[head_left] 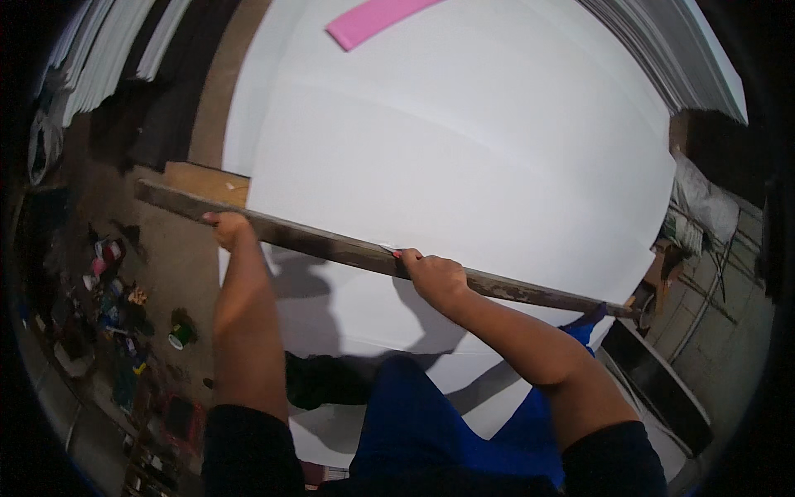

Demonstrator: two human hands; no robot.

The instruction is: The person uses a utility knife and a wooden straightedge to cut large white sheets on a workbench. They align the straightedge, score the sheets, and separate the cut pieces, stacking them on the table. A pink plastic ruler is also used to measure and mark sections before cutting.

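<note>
A long, worn brown straightedge bar (pixel 331 246) lies across a large white sheet (pixel 464 149), slanting down from left to right. Near its left end, my left hand (pixel 231 229) is closed around the bar's edge. My right hand (pixel 436 277) is closed beside the middle of the bar, pinching a small red cutter (pixel 397 253). The cutter's thin tip touches or nearly touches the sheet along the bar's far edge; most of the cutter is hidden in my fingers. By the bar's right end, a dark-shod foot (pixel 598 316) below blue trousers rests close to it.
A pink strip (pixel 381 21) lies on the sheet's far part. Stacked pale panels (pixel 662 58) stand at the far right, white lengths (pixel 108 58) at the far left. A green-and-white can (pixel 180 335) and scattered clutter cover the left floor. A dark long box (pixel 658 385) sits right.
</note>
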